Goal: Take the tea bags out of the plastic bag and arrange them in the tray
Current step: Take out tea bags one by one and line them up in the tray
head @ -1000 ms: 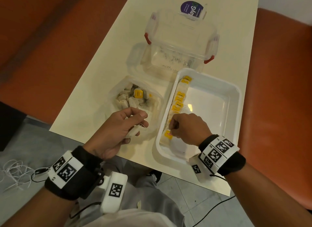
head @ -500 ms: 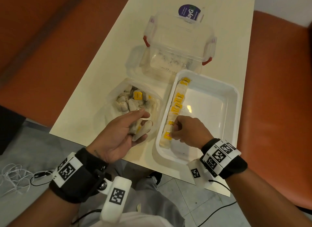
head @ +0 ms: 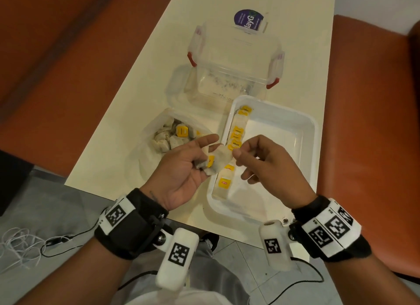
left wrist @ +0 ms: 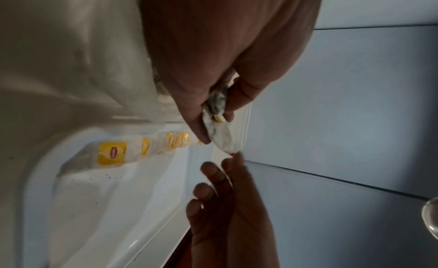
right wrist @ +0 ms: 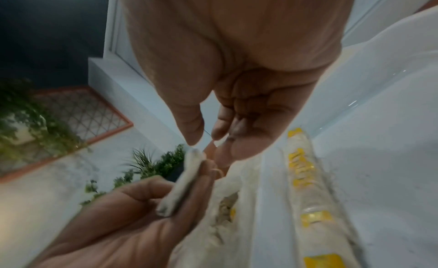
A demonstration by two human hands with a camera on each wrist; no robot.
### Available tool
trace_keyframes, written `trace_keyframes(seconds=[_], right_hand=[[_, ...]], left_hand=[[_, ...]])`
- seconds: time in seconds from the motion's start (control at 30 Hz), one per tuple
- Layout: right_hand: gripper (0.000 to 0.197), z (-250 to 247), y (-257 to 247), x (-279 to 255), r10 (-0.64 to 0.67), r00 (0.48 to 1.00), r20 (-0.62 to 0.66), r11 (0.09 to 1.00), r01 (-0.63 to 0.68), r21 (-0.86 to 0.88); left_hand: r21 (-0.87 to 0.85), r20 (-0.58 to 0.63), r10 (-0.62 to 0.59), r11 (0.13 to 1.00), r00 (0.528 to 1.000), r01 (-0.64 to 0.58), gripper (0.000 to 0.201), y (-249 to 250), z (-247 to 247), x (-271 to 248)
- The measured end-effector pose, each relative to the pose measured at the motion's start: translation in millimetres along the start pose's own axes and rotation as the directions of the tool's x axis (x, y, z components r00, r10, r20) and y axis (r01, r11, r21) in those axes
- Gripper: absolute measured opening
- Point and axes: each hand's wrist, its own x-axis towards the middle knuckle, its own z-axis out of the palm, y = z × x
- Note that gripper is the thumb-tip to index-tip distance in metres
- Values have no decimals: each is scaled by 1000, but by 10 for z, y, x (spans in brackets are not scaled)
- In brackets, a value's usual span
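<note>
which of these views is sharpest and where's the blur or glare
Head view is sharpest, with dim warm light and faint glare on the white tray; left wrist view smears the row of tea bags; right wrist view is blurriest, the left hand soft and stretched by the wide lens.

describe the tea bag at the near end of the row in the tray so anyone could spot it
Find the white rectangular plastic tray on the cream table. A row of tea bags lines its left wall; the nearest tea bag alone shows a yellow tag with a red logo.
</note>
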Motion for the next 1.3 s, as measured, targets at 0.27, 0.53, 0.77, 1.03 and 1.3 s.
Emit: trace_keyframes(seconds=[0.27,0.53,0.77,1.03,1.3], right_hand=[[43,78,-57,9,105,995,-2,947,-99,305],[35,1,-66,115,219,976,4,918,-207,340],[10,-56,-34,154,174,984,30,891,-170,422],[12,-244,-91,212,109,992,65,908,-126,400],[21,-320,-44,245,73,996,54,925,-88,371]], left_hand=[[-79,35,47,996,998,-44,51,-103,200,102],[-92,49,143,986,989,-138,58,-164,295,173],[-74,32,120,990,992,-117,61,-190,246,212],[190,71,-16,982,997,2,48,-108,205,239],[333,129,-11,942,992,-33,26,-28,244,256]])
